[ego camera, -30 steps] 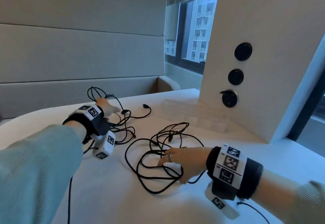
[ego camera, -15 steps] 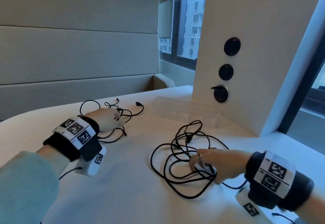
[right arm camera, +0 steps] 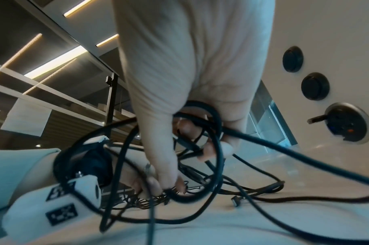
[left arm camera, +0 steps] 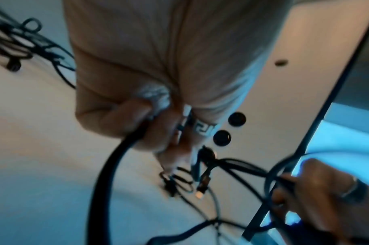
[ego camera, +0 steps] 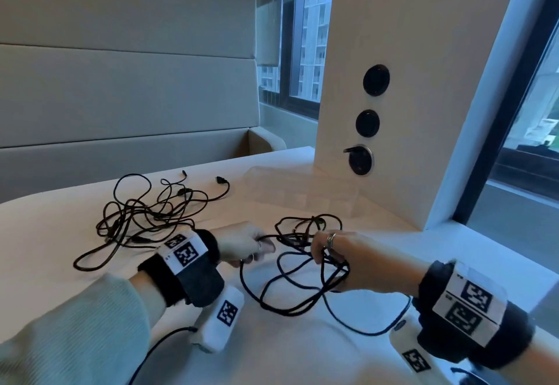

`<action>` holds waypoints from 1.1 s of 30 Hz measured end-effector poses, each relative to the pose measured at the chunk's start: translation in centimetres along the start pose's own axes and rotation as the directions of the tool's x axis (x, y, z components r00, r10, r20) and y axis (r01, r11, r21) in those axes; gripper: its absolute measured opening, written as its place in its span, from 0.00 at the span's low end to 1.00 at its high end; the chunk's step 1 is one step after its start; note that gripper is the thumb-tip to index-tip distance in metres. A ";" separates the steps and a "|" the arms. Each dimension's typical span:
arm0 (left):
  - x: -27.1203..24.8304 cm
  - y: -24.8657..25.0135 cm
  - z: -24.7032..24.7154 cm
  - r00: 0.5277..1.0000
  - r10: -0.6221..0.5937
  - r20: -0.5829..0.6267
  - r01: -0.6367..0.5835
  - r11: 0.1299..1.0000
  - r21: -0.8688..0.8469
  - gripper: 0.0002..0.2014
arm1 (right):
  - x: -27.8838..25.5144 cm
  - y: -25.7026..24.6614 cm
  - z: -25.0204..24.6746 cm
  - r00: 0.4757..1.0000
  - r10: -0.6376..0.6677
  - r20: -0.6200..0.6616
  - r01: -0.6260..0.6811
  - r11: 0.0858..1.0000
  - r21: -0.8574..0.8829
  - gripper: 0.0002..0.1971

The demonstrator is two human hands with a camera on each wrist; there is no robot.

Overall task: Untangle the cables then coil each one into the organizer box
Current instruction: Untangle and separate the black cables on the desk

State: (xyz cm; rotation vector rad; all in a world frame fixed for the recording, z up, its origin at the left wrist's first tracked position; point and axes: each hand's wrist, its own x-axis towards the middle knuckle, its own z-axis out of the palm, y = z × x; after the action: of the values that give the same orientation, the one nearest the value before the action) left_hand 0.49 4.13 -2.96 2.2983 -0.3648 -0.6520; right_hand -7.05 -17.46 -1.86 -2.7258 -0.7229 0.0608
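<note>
Your left hand (ego camera: 242,244) has crossed from the far bundle to the near tangle of thin black cables (ego camera: 298,266).
Both it and your right hand (ego camera: 352,259) pinch strands above the white tabletop (ego camera: 90,300); a clear plastic organizer box (ego camera: 298,191) sits by the white pillar (ego camera: 402,36).

No legible text is showing anywhere; the white wrist bands (ego camera: 469,303) are displaying only black square marker patterns.

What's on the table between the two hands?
Black cable: loops of the near tangle run from the left hand to the right hand, both gripping it. The head view shows this.
</note>
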 end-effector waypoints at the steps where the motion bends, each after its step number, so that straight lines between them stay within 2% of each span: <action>1: -0.3 -0.1 -0.4 0.999 0.038 -0.032 -0.040 0.995 -0.091 0.09 | -0.2 0.3 -0.2 1.000 0.013 -0.028 -0.012 0.999 0.037 0.18; 3: -0.9 -0.4 -1.4 0.987 0.065 -0.145 -0.102 0.960 -0.262 0.13 | -0.7 1.2 -0.9 0.996 0.043 -0.078 -0.031 0.988 0.152 0.21; 5: -1.9 -0.8 -2.4 0.965 0.056 -0.255 -0.169 0.878 -0.448 0.14 | -1.1 2.5 -1.5 0.986 0.120 -0.117 -0.090 0.968 0.234 0.21; 8: -3.4 -1.5 -4.1 0.910 0.011 -0.414 -0.300 0.707 -0.641 0.15 | -1.4 4.6 -2.5 0.951 0.280 -0.129 -0.242 0.938 0.250 0.02; 10: -3.9 -2.0 -5.3 0.860 -0.013 -0.510 -0.388 0.633 -0.670 0.15 | -1.5 6.2 -2.8 0.932 0.330 -0.147 -0.310 0.940 0.141 0.13; 12: -4.1 -2.9 -6.3 0.813 -0.030 -0.582 -0.449 0.605 -0.658 0.16 | -1.5 7.3 -2.9 0.918 0.363 -0.159 -0.348 0.931 0.111 0.17; 14: -3.9 -3.9 -6.9 0.778 -0.039 -0.627 -0.478 0.610 -0.632 0.16 | -1.5 8.1 -2.9 0.901 0.404 -0.157 -0.390 0.914 0.112 0.16; 16: -3.7 -4.5 -7.0 0.747 -0.044 -0.663 -0.471 0.669 -0.575 0.14 | -1.5 8.6 -3.1 0.882 0.455 -0.121 -0.434 0.886 0.164 0.09; 17: -3.5 -4.6 -7.1 0.721 -0.045 -0.691 -0.448 0.730 -0.516 0.13 | -1.6 8.3 -3.4 0.889 0.450 -0.087 -0.420 0.876 0.238 0.06; 19: -3.1 -4.7 -6.9 0.662 -0.036 -0.748 -0.315 0.893 -0.321 0.11 | -1.9 7.0 -4.2 0.917 0.397 -0.042 -0.342 0.835 0.432 0.13; 20: -2.9 -4.7 -6.6 0.662 -0.025 -0.749 -0.185 0.963 -0.195 0.15 | -1.9 6.2 -4.6 0.929 0.369 -0.033 -0.301 0.804 0.512 0.17; 21: -2.8 -4.6 -6.2 0.682 0.000 -0.731 -0.064 0.996 -0.060 0.21 | -1.9 5.2 -5.0 0.943 0.329 -0.037 -0.253 0.788 0.561 0.20; 22: -2.8 -4.1 -5.5 0.704 0.049 -0.709 -0.012 0.998 0.057 0.25 | -1.7 4.0 -5.4 0.959 0.280 -0.039 -0.206 0.789 0.579 0.20; 23: -3.0 -3.2 -4.7 0.730 0.113 -0.674 -0.029 0.990 0.135 0.28 | -1.4 2.7 -5.7 0.971 0.234 -0.045 -0.166 0.798 0.580 0.20; 24: -3.5 -2.1 -3.8 0.774 0.179 -0.608 -0.102 0.982 0.159 0.30 | -1.0 1.4 -5.8 0.979 0.193 -0.063 -0.122 0.808 0.576 0.20; 26: -4.5 0.0 -1.9 0.874 0.294 -0.388 -0.318 0.948 0.001 0.39 | -0.1 -1.0 -5.8 0.982 0.118 -0.147 -0.013 0.820 0.573 0.20; 27: -5.1 0.9 -1.1 0.892 0.347 -0.289 -0.394 0.911 -0.123 0.43 | 0.3 -2.0 -5.8 0.975 0.088 -0.204 0.042 0.830 0.556 0.19; 28: -5.5 1.6 -0.4 0.884 0.414 -0.216 -0.459 0.856 -0.237 0.41 | 0.7 -3.0 -5.7 0.962 0.056 -0.266 0.092 0.854 0.512 0.17; 30: -6.1 2.4 0.2 0.845 0.505 -0.178 -0.530 0.740 -0.415 0.20 | 1.2 -4.0 -5.6 0.931 -0.003 -0.364 0.146 0.919 0.366 0.15; 31: -6.5 2.8 0.0 0.823 0.520 -0.228 -0.563 0.699 -0.441 0.12 | 1.3 -4.3 -5.7 0.921 -0.016 -0.389 0.139 0.947 0.290 0.15; 33: -6.8 2.8 -1.0 0.777 0.501 -0.381 -0.625 0.686 -0.372 0.13 | 1.2 -3.8 -6.0 0.902 0.004 -0.431 0.074 0.984 0.163 0.18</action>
State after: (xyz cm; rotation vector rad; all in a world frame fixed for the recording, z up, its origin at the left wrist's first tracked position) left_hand -4.84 5.66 2.01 1.6184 -0.6768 -0.0982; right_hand -7.01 -15.54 5.09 -2.4281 -0.6006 -0.4523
